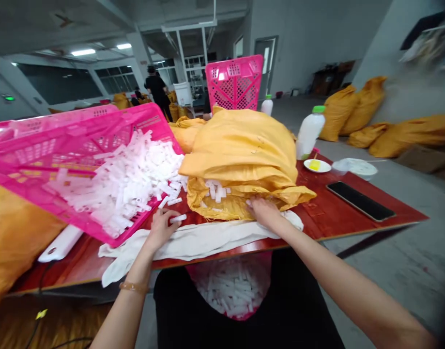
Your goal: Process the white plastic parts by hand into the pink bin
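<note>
My left hand (162,228) pinches one short white plastic tube (177,218) between thumb and fingers, just above the table edge. At the mouth of a yellow woven sack (244,140), my right hand (264,211) has its fingers bent inward. Something small and pale shows at its fingertips, too small to name. A few white tubes (218,191) lie inside the sack's opening. Left of the sack, a tilted pink plastic basket (80,131) spills a heap of similar tubes (135,174) towards the table. A white cloth (204,240) lies under both hands.
On the red table (316,220) are a phone (360,200), a small plate (317,166) and a white bottle (311,132). A white power strip (60,244) sits at left. More tubes (233,286) fill a container below the table edge. A person (159,89) stands far behind.
</note>
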Tool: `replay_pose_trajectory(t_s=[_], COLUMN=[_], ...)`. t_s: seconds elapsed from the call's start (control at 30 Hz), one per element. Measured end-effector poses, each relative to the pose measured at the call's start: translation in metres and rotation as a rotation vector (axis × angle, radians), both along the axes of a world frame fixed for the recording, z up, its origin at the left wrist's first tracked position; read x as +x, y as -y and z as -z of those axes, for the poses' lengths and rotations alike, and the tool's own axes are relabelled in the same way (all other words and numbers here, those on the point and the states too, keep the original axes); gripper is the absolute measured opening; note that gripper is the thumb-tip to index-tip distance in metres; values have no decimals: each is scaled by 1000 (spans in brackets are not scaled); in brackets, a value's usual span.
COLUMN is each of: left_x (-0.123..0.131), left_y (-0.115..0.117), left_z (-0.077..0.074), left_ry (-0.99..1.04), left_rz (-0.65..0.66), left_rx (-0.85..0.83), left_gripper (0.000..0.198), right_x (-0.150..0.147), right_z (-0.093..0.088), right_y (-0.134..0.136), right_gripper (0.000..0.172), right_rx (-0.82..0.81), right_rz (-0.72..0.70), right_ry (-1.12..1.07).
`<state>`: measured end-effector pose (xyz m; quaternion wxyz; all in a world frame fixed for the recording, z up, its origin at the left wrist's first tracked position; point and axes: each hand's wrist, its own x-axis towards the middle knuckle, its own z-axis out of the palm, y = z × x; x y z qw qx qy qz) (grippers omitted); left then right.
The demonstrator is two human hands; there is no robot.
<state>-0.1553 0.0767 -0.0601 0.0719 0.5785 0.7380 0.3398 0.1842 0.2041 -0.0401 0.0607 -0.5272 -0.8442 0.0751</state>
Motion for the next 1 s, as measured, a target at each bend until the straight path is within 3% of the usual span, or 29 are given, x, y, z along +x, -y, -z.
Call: replay_pose_trajectory(t_s=[0.1,0.27,0.37,0.5,0.57,0.63,0.77,0.9,1.0], left_x=[21,84,122,158,165,166,164,169,173], left_y=[27,65,78,90,96,101,107,113,115], left_z=[-15,-40,-39,-29,-29,-36,-56,-61,-56], left_ry=[105,435,558,507,365,279,399,344,237], left_rz=[71,147,158,348,385,314,148,177,248], left_rx=[12,-8,-15,-33,44,103,119,60,-7], left_gripper=[32,41,42,29,22,19,26,29,28], right_x=[7,26,22,14,14,16,17,19,20], right_z=[2,-8,-7,-6,-7,-9,-10,-4,6], right_y=[11,66,104,135,142,147,155,159,161], right_gripper=[26,29,25,32,33,32,24,23,17], right_rx=[4,-84,-297,-541,-576,-539,-444,-393,-186], right_rz=[-75,-266,-361,-406,-419,-432,-469,-464,-471], right_ry=[-161,-785,-908,-1047,-1065,-1022,-936,-881,-736])
